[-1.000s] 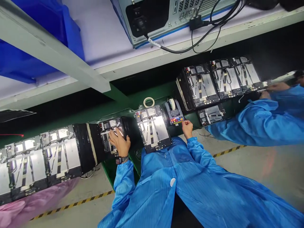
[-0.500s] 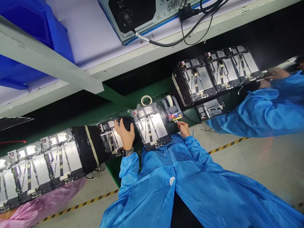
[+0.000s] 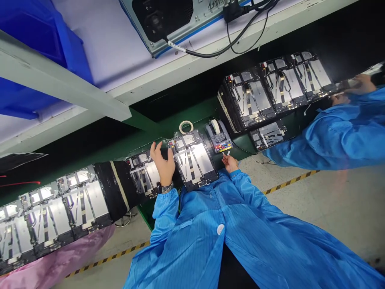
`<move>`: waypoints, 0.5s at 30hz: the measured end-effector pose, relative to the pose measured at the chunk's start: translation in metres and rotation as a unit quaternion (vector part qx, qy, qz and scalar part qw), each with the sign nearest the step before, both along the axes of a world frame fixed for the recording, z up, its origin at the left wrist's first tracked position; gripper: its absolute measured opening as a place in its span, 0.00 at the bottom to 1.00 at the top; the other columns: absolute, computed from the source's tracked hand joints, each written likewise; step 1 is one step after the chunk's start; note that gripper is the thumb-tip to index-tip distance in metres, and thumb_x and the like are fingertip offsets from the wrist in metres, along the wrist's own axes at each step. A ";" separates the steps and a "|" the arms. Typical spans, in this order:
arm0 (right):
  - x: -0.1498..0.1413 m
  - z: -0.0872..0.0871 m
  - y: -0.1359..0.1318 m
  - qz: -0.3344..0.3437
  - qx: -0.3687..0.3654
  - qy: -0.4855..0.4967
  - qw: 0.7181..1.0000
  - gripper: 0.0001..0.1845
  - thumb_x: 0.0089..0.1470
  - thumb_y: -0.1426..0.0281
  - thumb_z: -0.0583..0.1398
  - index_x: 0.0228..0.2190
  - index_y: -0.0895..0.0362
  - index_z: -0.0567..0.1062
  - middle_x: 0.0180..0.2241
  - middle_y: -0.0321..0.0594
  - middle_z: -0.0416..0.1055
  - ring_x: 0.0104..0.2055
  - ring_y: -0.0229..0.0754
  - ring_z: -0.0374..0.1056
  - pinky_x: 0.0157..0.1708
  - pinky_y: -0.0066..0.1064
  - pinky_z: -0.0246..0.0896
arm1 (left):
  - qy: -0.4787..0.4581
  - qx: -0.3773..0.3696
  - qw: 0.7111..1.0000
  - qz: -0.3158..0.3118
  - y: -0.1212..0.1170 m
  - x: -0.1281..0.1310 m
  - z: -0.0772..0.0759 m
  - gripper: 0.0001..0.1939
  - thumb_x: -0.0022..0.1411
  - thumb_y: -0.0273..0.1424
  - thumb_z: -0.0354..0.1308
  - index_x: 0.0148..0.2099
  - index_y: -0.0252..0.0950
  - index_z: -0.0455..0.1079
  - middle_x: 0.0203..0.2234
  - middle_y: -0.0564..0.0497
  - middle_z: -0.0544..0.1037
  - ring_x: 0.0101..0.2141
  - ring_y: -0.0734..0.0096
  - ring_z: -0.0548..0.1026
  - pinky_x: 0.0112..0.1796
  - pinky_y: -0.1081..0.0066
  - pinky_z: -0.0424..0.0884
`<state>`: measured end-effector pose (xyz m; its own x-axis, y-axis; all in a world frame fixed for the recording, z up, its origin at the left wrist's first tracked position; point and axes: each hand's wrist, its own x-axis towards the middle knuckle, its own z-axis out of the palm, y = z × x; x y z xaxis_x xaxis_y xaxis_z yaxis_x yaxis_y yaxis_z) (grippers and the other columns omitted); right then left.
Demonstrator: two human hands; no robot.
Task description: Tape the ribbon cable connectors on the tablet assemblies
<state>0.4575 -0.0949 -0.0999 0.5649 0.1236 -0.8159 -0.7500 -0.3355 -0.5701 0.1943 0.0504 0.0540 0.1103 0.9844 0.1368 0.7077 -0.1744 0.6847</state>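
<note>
In front of me lies an electronic assembly with a silver plate, dark border and black cables. My left hand is raised at its left edge, between it and a similar assembly farther left; the thumb and fingers are spread with nothing in them. Beside the middle assembly, on its right, stands a grey tape dispenser with a pale roll on top and coloured buttons in front. Just below those buttons, my right hand is closed in a pinch on a short white tape strip.
A loose tape roll lies behind the middle assembly. Stacked assemblies stand left and right. A co-worker's blue sleeve reaches in at right, a pink sleeve at lower left. A white shelf edge crosses above.
My left hand has shifted right, from over the left assembly towards the middle one. My right hand has moved slightly down from the dispenser, and a white strip shows at its fingers.
</note>
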 end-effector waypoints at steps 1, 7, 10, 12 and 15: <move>-0.002 0.005 -0.007 -0.002 -0.003 -0.011 1.000 0.21 0.43 0.75 0.71 0.31 0.52 0.64 0.20 0.27 0.70 0.22 0.35 0.66 0.21 0.27 0.68 | 0.003 0.001 1.000 -0.013 0.000 0.009 0.005 0.27 0.71 0.40 0.58 0.68 0.39 0.64 0.71 0.37 0.59 0.73 0.52 0.55 0.72 0.52 0.50; -0.001 0.066 -0.037 0.097 0.102 -0.214 0.967 0.29 0.48 0.65 0.70 0.50 0.53 0.66 0.32 0.30 0.75 0.29 0.35 0.69 0.29 0.26 0.67 | 0.008 -0.022 0.989 -0.148 0.011 0.087 0.023 0.30 0.62 0.40 0.68 0.64 0.38 0.67 0.72 0.36 0.57 0.75 0.37 0.46 0.72 0.39 0.33; 0.004 0.105 -0.008 0.206 0.185 -0.319 0.906 0.31 0.53 0.61 0.69 0.55 0.53 0.66 0.38 0.35 0.74 0.34 0.37 0.70 0.37 0.31 0.70 | 0.019 -0.031 0.981 -0.191 0.025 0.105 0.021 0.21 0.62 0.33 0.67 0.56 0.38 0.71 0.68 0.36 0.63 0.73 0.37 0.51 0.71 0.37 0.36; 0.006 0.126 0.023 0.261 0.216 -0.358 0.870 0.31 0.55 0.60 0.68 0.57 0.52 0.66 0.42 0.38 0.72 0.37 0.38 0.71 0.41 0.32 0.71 | 0.035 -0.056 0.975 -0.211 0.033 0.101 0.019 0.20 0.61 0.31 0.68 0.54 0.39 0.72 0.64 0.36 0.68 0.69 0.37 0.58 0.70 0.38 0.44; 0.007 0.144 0.075 0.343 0.264 -0.401 0.807 0.34 0.57 0.62 0.67 0.61 0.53 0.64 0.47 0.43 0.71 0.40 0.41 0.71 0.41 0.34 0.71 | 0.050 -0.071 0.974 -0.209 0.037 0.088 0.017 0.18 0.60 0.31 0.68 0.52 0.40 0.72 0.61 0.38 0.71 0.65 0.41 0.64 0.67 0.40 0.52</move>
<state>0.4646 -0.0204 0.0439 0.5359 0.8430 0.0466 0.1906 -0.0671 -0.9794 0.2822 0.0874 0.0707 0.5116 0.8587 -0.0295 0.6598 -0.3706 0.6537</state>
